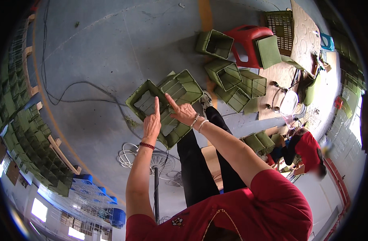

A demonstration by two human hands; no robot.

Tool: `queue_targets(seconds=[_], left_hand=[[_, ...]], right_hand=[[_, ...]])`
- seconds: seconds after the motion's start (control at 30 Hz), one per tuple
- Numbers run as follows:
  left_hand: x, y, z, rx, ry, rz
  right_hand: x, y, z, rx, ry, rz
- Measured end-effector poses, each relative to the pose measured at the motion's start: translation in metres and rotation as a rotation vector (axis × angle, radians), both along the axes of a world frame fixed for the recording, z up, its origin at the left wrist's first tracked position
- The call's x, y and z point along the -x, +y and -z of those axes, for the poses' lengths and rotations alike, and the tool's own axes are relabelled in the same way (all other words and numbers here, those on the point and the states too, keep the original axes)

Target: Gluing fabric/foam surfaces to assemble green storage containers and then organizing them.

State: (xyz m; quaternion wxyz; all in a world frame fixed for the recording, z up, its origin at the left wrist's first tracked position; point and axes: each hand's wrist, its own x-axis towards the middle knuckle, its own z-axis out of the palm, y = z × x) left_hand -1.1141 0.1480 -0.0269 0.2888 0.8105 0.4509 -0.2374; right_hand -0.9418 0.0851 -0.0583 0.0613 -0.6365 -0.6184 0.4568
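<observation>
My left hand (152,123) is over the green open-topped boxes on the floor, its index finger stretched out and the other fingers partly curled. Beside it, my right hand (184,114) also extends its index finger, with the rest bent in. Nothing shows in either hand. Under and around the hands stand a green box (133,99) on the left, a second green box (195,82) at the upper right, and a third green box (170,143) nearest my legs. The hands partly hide these boxes; whether the fingertips touch them I cannot tell.
Several more green boxes (226,76) lie to the right beside a red plastic stool (250,48). A black cable (83,82) runs across the floor on the left. Wire racks (93,201) stand at lower left. A person in red (310,152) bends at the right.
</observation>
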Motion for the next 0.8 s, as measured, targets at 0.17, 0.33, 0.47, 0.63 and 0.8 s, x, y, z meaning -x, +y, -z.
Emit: queue_targets(seconds=[0.17,0.33,0.47,0.63,0.8], left_hand=[[-0.010,0.001,-0.006,0.002,-0.116,0.154],[-0.032,-0.004,-0.006,0.100,-0.147,0.293],[-0.063,0.010,-0.004,0.211,-0.193,0.343],[-0.198,0.048,0.007,0.069,-0.454,0.247],[-0.319,0.061,0.096,-0.095,-0.512,0.345]], right_hand=[[0.001,-0.006,0.008,-0.097,-0.176,-0.107],[-0.003,-0.031,0.023,-0.121,-0.214,0.082],[0.014,-0.084,0.016,-0.301,-0.341,0.042],[0.025,-0.104,0.004,-0.077,-0.116,0.247],[0.022,-0.136,0.003,0.039,-0.024,0.426]])
